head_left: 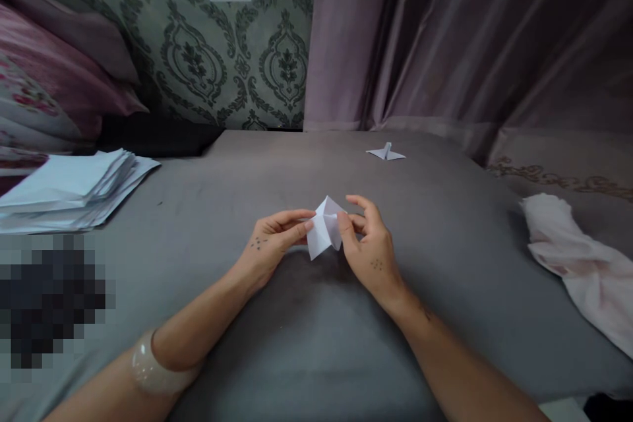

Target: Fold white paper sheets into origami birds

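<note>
A small folded piece of white paper (322,229) is held up between both hands, above the grey sheet. Its creased flaps stand apart, with one point upward and others downward. My left hand (277,237) pinches its left edge between thumb and fingers. On the opposite side, my right hand (370,237) grips the right edge, thumb in front and the index finger raised off the paper. The fingertips behind the paper are partly hidden.
A folded white paper figure (386,152) lies farther back on the grey sheet (445,290). At the left is a stack of white paper (69,188), near a black item (158,135). Crumpled pale cloth (578,257) lies at the right. Purple curtains (341,39) hang behind.
</note>
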Demonstrator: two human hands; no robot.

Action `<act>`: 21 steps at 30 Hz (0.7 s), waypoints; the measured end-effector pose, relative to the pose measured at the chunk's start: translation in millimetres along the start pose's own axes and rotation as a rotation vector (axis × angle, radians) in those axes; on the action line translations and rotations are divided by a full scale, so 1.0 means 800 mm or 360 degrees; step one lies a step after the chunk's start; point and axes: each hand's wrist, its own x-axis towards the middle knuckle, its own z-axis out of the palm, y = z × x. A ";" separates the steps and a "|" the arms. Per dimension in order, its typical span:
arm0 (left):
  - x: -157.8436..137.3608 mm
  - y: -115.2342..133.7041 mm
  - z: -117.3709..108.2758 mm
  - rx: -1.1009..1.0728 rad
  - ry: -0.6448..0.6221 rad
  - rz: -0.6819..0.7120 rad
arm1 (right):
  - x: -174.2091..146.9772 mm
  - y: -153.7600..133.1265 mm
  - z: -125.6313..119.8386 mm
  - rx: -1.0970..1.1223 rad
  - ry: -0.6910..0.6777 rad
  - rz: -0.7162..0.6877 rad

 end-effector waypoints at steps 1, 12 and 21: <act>0.000 0.001 0.000 0.0019 0.0027 0.0034 | 0.000 -0.001 0.000 0.0072 -0.0056 0.0005; 0.001 0.008 -0.010 0.0689 0.0283 0.0454 | 0.005 0.006 -0.009 -0.0234 -0.0074 -0.0164; -0.004 0.003 -0.016 0.1241 0.0380 0.0841 | 0.005 0.009 -0.011 -0.0622 -0.0055 -0.0399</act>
